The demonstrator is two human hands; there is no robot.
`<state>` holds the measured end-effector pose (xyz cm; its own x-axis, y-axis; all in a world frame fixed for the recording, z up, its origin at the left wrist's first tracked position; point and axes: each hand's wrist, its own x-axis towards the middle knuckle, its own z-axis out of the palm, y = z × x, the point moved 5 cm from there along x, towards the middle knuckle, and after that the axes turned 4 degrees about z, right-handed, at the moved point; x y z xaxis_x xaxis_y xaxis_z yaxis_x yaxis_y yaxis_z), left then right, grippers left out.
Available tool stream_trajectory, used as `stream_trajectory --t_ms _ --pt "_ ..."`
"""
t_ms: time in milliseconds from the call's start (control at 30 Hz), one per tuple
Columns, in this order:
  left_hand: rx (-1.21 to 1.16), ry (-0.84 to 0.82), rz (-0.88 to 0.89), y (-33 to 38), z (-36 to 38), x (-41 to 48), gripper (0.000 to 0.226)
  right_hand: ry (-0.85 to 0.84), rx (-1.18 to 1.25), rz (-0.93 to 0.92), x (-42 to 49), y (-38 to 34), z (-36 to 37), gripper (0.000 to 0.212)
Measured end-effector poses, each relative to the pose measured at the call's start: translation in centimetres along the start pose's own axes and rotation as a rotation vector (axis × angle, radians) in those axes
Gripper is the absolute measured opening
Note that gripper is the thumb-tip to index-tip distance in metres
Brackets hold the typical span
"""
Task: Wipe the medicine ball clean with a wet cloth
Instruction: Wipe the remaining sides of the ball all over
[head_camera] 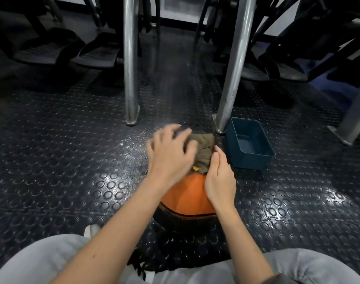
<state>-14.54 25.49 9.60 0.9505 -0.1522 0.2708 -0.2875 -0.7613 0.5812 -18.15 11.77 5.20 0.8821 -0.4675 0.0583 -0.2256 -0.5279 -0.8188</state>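
Hands work on an orange and black medicine ball point(187, 197) resting on studded rubber floor point(72, 160), low in the centre of the view. Wiping well here likely means pressing the wet cloth flat, sweeping in overlapping strokes, and rolling the ball so its hidden underside gets reached. From the left: the left hand point(170, 152), blurred, fingers spread, lies over an olive cloth point(204, 150) bunched on the ball's far top; the right hand point(220, 181), fingers straight and together, steadies the ball's right side, touching the cloth; a blue plastic tub point(250, 146) stands just beside
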Motion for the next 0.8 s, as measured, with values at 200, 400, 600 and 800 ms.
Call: stream_trajectory --t_ms 200,400,600,800 --pt "-0.042 -0.099 0.022 -1.0 2.4 0.1 0.046 -0.093 0.036 -0.03 0.5 -0.3 -0.4 0.045" --pt "-0.353 -0.237 -0.119 -3.9 4.2 6.5 0.024 -0.109 0.003 -0.132 0.0 -0.2 -0.4 0.041" --pt "-0.36 -0.257 -0.269 -5.5 4.8 7.8 0.025 -0.047 0.036 -0.063 0.4 0.4 -0.5 0.035" --pt "-0.402 -0.129 0.026 -3.2 2.7 6.2 0.016 -0.033 0.012 -0.081 0.4 0.0 -0.3 0.036"
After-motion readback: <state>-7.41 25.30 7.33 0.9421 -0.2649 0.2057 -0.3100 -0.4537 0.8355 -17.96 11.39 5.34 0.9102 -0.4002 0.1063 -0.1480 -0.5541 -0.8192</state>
